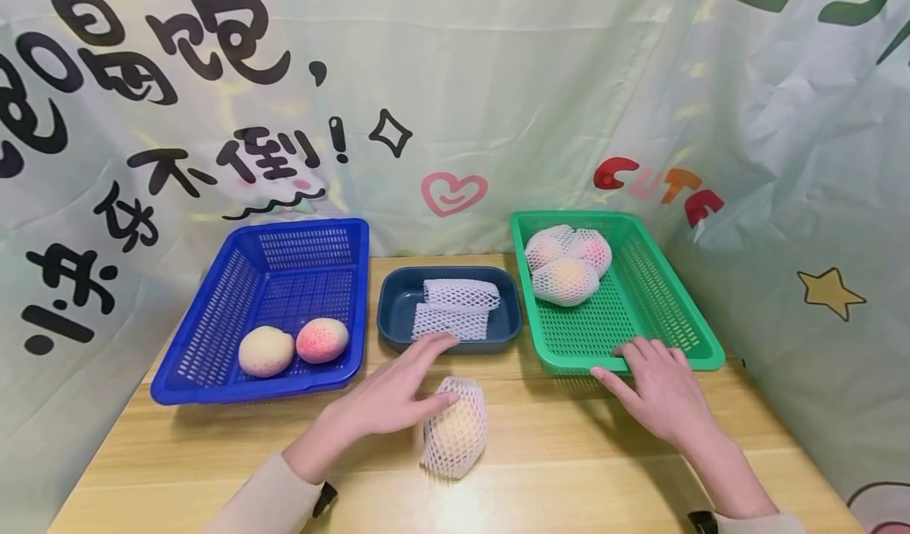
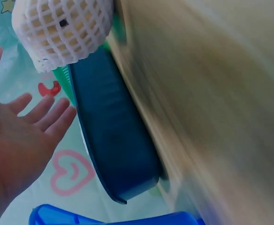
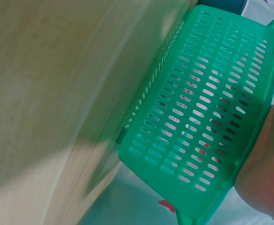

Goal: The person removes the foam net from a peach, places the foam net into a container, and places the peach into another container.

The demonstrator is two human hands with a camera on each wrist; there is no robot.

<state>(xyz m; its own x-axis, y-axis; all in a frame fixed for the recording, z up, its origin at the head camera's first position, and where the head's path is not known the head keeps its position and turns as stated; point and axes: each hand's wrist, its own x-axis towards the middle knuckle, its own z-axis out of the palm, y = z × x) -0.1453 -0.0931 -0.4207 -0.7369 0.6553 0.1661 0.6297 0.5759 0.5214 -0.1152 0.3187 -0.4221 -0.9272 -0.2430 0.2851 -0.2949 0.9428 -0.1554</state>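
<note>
A pale peach in a white foam net [image 1: 456,431] stands on the table in front of the dark blue tray. My left hand [image 1: 401,392] hovers beside it with straight, spread fingers; in the head view its thumb overlaps the net, while the left wrist view shows the palm [image 2: 19,145] apart from it. With my right hand [image 1: 657,388] I grip the front rim of the green basket [image 1: 682,305], fingers over the rim and thumb outside. Inside that basket are three netted peaches [image 1: 566,281], at its back left.
Two bare peaches [image 1: 266,351] lie at the front of the blue basket [image 1: 213,305] on the left. Two foam net sleeves [image 1: 451,322] lie in the dark blue tray [image 1: 392,313] between the baskets. A printed cloth [image 1: 455,68] hangs behind the wooden table [image 1: 540,471].
</note>
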